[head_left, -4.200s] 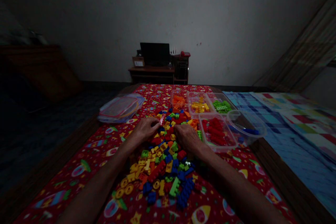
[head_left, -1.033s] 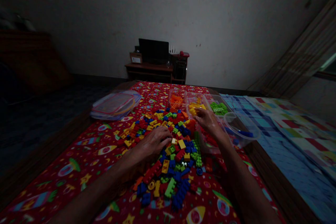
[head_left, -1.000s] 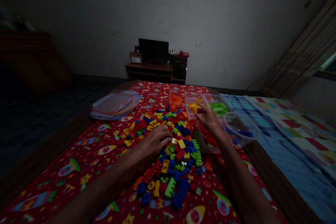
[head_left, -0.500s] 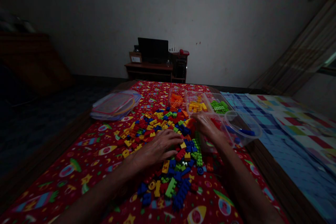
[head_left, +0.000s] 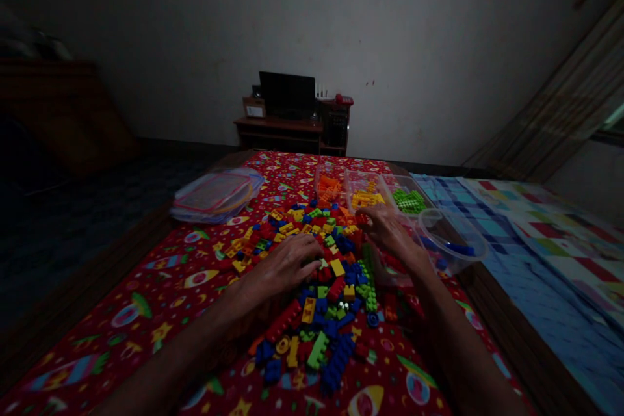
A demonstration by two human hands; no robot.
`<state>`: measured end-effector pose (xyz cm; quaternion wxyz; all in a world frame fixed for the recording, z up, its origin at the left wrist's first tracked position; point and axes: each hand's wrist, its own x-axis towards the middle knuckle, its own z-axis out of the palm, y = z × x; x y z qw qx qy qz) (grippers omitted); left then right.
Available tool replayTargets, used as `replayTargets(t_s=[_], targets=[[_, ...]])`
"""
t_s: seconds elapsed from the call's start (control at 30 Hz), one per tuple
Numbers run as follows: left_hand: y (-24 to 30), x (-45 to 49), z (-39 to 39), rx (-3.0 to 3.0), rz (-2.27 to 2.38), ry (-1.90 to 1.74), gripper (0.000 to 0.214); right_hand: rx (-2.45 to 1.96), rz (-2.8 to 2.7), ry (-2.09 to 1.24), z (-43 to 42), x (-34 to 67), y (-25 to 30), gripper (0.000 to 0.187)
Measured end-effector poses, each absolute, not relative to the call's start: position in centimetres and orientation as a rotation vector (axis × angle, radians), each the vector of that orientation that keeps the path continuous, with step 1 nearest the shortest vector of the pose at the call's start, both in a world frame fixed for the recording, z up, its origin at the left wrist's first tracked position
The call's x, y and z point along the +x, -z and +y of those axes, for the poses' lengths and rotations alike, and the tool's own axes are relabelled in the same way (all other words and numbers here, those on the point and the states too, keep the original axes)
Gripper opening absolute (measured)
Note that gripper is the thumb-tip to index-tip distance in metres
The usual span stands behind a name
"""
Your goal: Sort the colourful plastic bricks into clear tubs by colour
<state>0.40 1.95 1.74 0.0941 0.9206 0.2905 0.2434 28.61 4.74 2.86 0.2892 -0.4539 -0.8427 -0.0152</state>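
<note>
- Many bricks [head_left: 337,268] lie in a loose heap on the red cloth [head_left: 160,354], red, yellow, blue, green and orange mixed together.
- Left hand [head_left: 287,263]: palm down over the heap's left part, fingers side by side and bent, thumb a little apart from them. The thumb tip is at a pale brick [head_left: 322,263]; whether it touches, and whether anything is gripped under the fingers, I cannot tell.
- Right hand [head_left: 387,229]: over the heap's right edge, fingers curled with their tips toward the heap. The gap between thumb and fingers looks narrow, but the tips are dim and partly hidden, so I cannot tell whether a brick is held.
- The right forearm crosses the near box [head_left: 390,281] and covers much of it.
- Three boxes [head_left: 402,181] stand in a row beyond the right hand, holding, from left to right, orange bricks [head_left: 329,188], yellow bricks [head_left: 366,199] and green bricks [head_left: 408,202].
- To the right of the near box, a round tub [head_left: 461,264] has blue bricks [head_left: 459,249] in it.
- At the heap's near edge, a long blue brick [head_left: 338,364] lies beside a green one [head_left: 318,350].
- Lids [head_left: 214,195] lie stacked on the left, well apart from both hands.
</note>
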Motion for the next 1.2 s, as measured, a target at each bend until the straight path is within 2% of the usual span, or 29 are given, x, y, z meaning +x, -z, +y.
replayTargets(t_s=[0.1, 0.27, 0.37, 0.5, 0.63, 0.8, 0.9, 1.0, 1.2], targets=[[-1.9, 0.5, 2.4, 2.691, 0.934, -0.857, 0.023, -1.206, -2.251, -0.047, 4.0, 28.1, -4.0, 0.028], [-2.2, 0.9, 2.3, 2.585, 1.079, -1.035, 0.05, -1.109, -2.315, -0.128, 2.8, 25.9, -4.0, 0.036], [-1.7, 1.1, 2.3, 2.582, 1.042, -1.002, 0.043, -1.063, -2.4, -0.162, 2.7, 24.5, -3.1, 0.039], [-1.3, 1.0, 2.6, 2.534, 1.096, -1.025, 0.031, -1.017, -2.41, -0.182, 2.7, 23.5, -3.3, 0.033], [-2.9, 1.2, 4.2, 2.469, 1.24, -1.041, 0.031, -1.07, -2.27, -0.094, 2.6, 24.4, -4.4, 0.029], [-7.1, 3.0, 11.2, 2.397, 1.485, -1.072, 0.031, -1.365, -2.324, 0.069, 3.3, 26.3, -3.6, 0.018], [-8.0, 3.8, 15.1, 2.442, 1.52, -1.029, 0.049, -1.41, -2.39, 0.247, 3.5, 26.7, -2.0, 0.018], [-6.5, 3.3, 16.0, 2.523, 1.501, -1.106, 0.058, -1.442, -2.446, 0.352, 3.1, 26.3, -0.6, 0.023], [-1.7, 0.8, 11.6, 2.656, 1.272, -0.895, 0.039, -1.582, -2.505, 0.256, 2.2, 25.1, 0.1, 0.032]])
